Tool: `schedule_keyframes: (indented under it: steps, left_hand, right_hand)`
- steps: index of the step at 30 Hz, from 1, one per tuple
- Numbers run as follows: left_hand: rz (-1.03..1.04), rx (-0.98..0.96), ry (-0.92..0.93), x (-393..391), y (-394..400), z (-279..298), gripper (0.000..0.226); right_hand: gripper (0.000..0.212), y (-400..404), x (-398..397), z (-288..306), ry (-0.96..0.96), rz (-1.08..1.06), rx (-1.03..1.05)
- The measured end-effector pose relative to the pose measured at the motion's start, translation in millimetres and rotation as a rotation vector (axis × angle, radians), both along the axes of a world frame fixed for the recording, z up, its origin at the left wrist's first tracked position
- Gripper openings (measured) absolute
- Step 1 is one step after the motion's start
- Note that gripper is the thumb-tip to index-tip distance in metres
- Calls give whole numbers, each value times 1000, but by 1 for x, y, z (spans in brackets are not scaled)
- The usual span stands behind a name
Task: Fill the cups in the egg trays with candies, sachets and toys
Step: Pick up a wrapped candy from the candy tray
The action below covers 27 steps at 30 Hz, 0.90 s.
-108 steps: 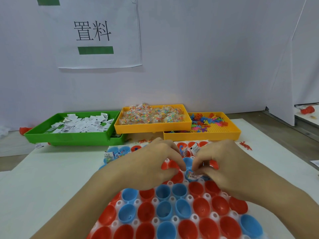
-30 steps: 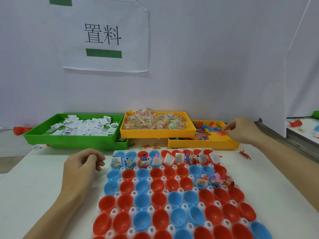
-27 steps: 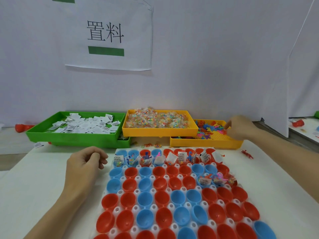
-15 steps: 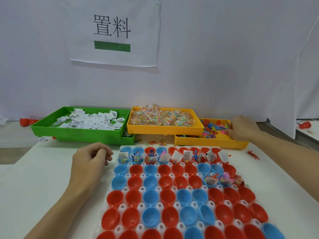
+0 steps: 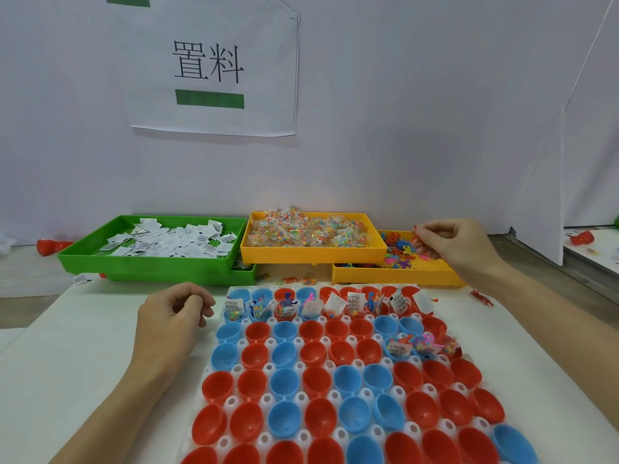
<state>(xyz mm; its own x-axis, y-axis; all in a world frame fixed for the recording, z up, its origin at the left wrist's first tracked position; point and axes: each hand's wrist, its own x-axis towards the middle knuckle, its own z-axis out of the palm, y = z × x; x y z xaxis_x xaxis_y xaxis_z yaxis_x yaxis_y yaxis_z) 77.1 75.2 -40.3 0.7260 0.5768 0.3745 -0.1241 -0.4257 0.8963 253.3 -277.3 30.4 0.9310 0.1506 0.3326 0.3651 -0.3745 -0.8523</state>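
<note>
White table [image 5: 67,356]: right hand [image 5: 452,244] pinches toys [image 5: 402,252] above yellow tray [image 5: 395,279].

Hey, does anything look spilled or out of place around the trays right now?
Yes. A few loose candies lie on the table between the trays and the egg tray, a small red toy sits off to its right, and a stray sachet lies beside the green tray.

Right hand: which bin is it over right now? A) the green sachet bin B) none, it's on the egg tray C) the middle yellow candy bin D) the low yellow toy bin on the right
D: the right hand hangs over the toy bin, fingertips at the coloured toys.
</note>
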Motion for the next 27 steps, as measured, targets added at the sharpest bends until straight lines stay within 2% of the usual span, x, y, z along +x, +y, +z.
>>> schedule_keyframes:
  steps: [5,11,14,16,19,21,23,27]
  left_hand:
    - [-7,-13,-3,-2,0,2,37]
    - [-9,-94,-83,-10,-10,14,39]
    - [-61,-7,-120,-14,-26,43,39]
    - [-183,74,-115,-19,-44,68,34]
    - [-455,245,1,-25,-81,100,27]
    - [-561,388,115,-21,-105,111,17]
    - [-593,461,183,-15,-123,113,13]
    - [-572,471,209,-4,-138,102,15]
  right_hand:
    - [13,15,-55,7,126,237,256]
    - [13,26,-103,0,57,286,114]
    - [16,27,-114,0,-39,252,-3]
    - [20,27,-120,2,-57,266,-6]
    - [17,27,-126,2,-21,323,28]
    - [18,28,-127,2,-3,335,28]
    - [19,29,-128,2,6,333,6]
    - [22,31,-131,-1,-1,335,-21]
